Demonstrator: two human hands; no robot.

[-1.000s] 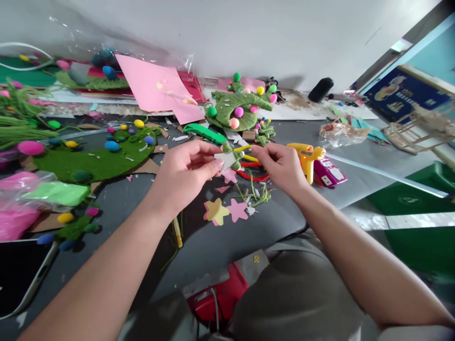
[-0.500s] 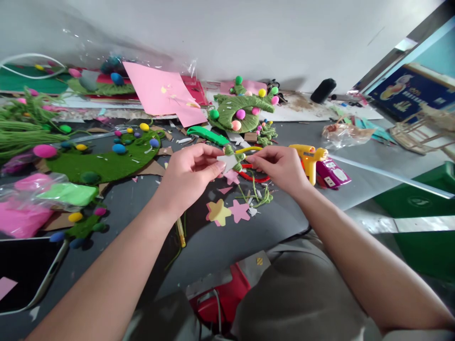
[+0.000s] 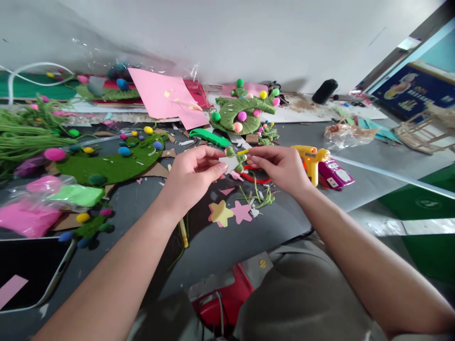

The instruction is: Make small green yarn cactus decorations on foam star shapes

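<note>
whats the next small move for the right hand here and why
Probably wind another turn of green yarn onto the white piece with the right hand: yarn covers only part of it, its face is largely bare, and the left hand grips the bare side. Whether the right fingers already pinch a strand is hard to tell.

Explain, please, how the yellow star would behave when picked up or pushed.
The yellow star looks thin, so it is probably light and may bend. Lying flat, it would likely slide rather than roll. The pink piece showing beneath its edge might move along.
</note>
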